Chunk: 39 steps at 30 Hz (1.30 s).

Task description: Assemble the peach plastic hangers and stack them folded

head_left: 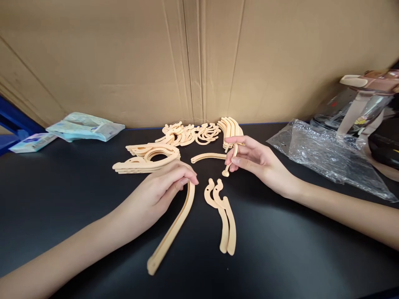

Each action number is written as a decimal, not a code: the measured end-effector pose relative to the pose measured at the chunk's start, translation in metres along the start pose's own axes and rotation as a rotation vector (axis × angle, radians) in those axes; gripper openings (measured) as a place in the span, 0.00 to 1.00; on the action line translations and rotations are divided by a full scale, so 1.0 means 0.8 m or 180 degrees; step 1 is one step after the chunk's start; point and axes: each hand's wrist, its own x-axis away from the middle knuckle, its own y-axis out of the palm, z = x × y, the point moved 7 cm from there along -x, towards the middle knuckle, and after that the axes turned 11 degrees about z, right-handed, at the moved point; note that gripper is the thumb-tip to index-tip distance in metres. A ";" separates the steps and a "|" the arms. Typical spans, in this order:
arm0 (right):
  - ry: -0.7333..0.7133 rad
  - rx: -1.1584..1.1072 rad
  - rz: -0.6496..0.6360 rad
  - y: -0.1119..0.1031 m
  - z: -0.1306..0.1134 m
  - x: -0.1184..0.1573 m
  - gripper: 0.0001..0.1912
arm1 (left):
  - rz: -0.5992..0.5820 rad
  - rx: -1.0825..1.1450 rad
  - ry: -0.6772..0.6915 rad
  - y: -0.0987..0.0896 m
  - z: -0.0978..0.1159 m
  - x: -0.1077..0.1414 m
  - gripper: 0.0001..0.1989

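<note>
My left hand is closed on the upper end of a long, curved, grooved beige hanger arm, whose other end slants down toward me. A small curved beige hanger hook hangs between the thumb and fingers of my right hand. Between my hands, nearer to me, two beige hanger hooks lie with two curved beige pieces on the black table. Just left of my right fingertips rests a single curved arm.
Stacked beige hangers lie behind my left hand. Farther back are a pile of hooks and a stack of curved arms. Tissue packs sit left; a clear plastic bag and a strapped bottle right. Cardboard closes the back.
</note>
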 end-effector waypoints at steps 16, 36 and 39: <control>-0.0262 0.0260 0.0136 -0.001 -0.009 0.001 0.10 | -0.0098 -0.1385 0.0354 0.012 0.025 0.021 0.10; 0.0523 -0.0669 -0.0476 0.018 0.006 0.005 0.09 | 0.0004 -0.0820 0.0714 0.018 0.037 0.021 0.10; 0.0627 -0.0807 -0.0586 0.021 0.009 0.006 0.10 | -0.0054 -0.0746 0.0692 0.017 0.041 0.021 0.06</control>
